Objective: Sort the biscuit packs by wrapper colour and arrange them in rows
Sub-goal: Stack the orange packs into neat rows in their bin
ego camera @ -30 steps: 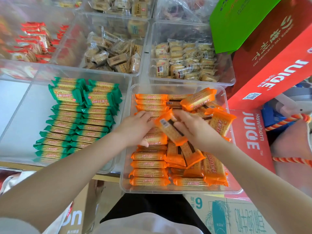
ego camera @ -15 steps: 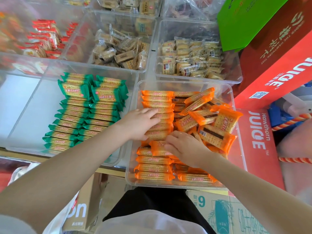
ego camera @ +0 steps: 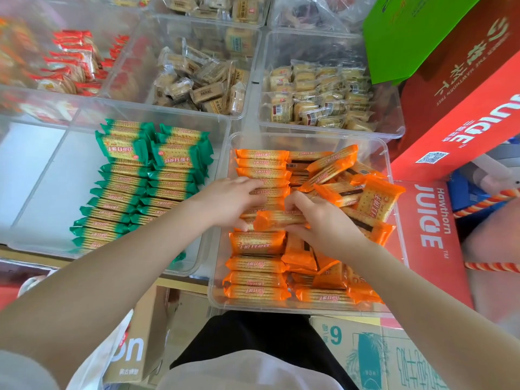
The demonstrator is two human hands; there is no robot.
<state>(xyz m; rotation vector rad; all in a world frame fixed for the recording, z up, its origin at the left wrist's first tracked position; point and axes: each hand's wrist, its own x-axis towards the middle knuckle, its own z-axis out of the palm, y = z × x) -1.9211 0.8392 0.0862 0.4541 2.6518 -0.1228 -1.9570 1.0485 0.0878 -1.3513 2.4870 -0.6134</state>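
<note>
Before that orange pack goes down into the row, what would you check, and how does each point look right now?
1. Pack held: ok. The right hand pinches the orange pack.
2. Colour matches bin: ok. The orange bin holds only orange packs.
3. Gap kept open: cannot tell. The left hand rests on the left row, hiding the slot.
4. Pack lined up with the row: ok, it lies crosswise like the others.
5. Right side tidy: not ok. The loose pile lies jumbled.
6. Green packs kept apart: ok, in their own bin.

Bright daylight, blurred warped edges
</note>
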